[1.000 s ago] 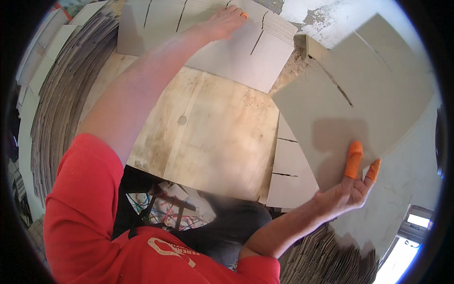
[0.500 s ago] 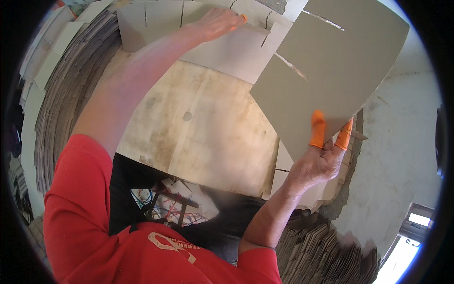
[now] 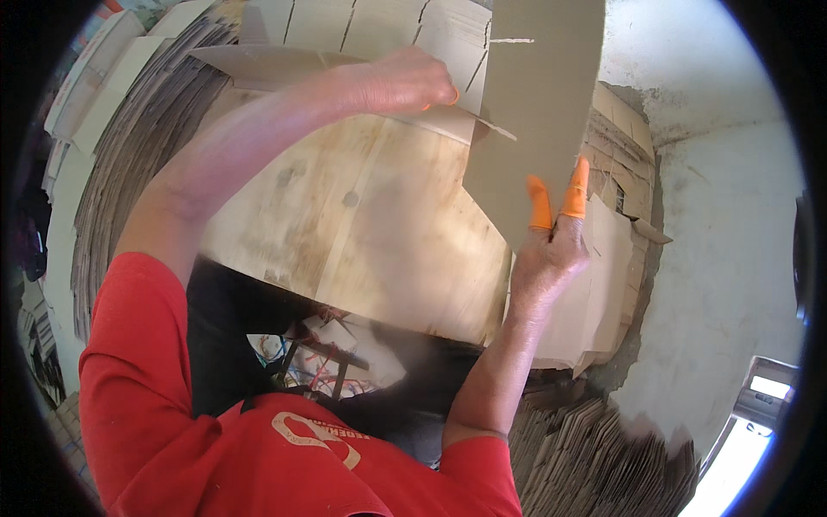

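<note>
My left hand [image 3: 409, 82] is closed on the edge of a long cardboard strip [image 3: 297, 60], raised at a tilt over the far side of the wooden board [image 3: 345, 233]. My right hand [image 3: 551, 250] pinches the lower end of a slotted cardboard sheet [image 3: 538, 103], thumb and finger in orange finger covers. The sheet stands up at the right, with light slits in its left edge. One end of the strip appears to meet the sheet near the lower slit; whether they interlock I cannot tell. Orange also shows on my left fingertips.
More slotted cardboard [image 3: 379, 26] lies at the far edge. A tall cardboard stack [image 3: 146, 146] rises at the left, another [image 3: 603, 457] at the lower right. Cardboard pieces [image 3: 594, 293] lean beside the wall [image 3: 715, 233] on the right.
My left hand has moved slightly down and lifted the strip off the far cardboard. My right hand has swung left and up, turning the sheet more upright and toward the strip.
</note>
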Tool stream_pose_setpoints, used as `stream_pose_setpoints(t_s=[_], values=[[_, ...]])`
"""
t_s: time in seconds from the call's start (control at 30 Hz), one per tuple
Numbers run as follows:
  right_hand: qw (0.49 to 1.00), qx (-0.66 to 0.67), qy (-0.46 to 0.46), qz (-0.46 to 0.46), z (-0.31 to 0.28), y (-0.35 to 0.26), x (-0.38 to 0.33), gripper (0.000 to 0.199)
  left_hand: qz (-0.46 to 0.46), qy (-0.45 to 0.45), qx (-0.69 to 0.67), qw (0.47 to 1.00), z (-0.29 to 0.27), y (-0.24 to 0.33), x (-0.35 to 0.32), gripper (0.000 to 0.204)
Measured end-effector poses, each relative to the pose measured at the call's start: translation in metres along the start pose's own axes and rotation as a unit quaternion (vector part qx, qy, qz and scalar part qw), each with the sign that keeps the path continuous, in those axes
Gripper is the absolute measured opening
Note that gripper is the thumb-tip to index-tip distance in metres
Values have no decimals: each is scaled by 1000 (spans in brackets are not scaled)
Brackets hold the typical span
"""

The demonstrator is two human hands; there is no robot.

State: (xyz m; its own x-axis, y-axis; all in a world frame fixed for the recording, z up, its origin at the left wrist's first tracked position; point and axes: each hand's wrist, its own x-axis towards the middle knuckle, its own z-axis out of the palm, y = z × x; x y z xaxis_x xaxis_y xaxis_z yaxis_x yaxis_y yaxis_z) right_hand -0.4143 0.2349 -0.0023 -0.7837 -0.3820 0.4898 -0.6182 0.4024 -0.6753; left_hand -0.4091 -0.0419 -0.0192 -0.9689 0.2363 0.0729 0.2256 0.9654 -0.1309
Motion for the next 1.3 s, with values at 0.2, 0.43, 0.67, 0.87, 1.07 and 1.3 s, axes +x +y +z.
stream_pose_setpoints(t_s=[0.2,0.43,0.67,0.87,1.07,1.3], values=[[984,-157,-86,-19,4,7,-7,62,32,88,-75,993,-12,28,-22,12],[963,-251,-92,30,27,14,-21,76,47,199,-147,968,-23,74,-43,13],[956,-285,-14,-75,22,-9,-15,73,53,185,-155,969,-25,85,-54,14],[987,-124,-66,76,16,10,-22,78,-9,-98,-441,892,-56,57,-35,29],[991,-135,-15,0,20,8,-24,81,-198,0,-124,972,-24,-37,28,52],[996,-51,48,-63,27,17,-22,69,-232,40,7,972,48,-55,68,48]])
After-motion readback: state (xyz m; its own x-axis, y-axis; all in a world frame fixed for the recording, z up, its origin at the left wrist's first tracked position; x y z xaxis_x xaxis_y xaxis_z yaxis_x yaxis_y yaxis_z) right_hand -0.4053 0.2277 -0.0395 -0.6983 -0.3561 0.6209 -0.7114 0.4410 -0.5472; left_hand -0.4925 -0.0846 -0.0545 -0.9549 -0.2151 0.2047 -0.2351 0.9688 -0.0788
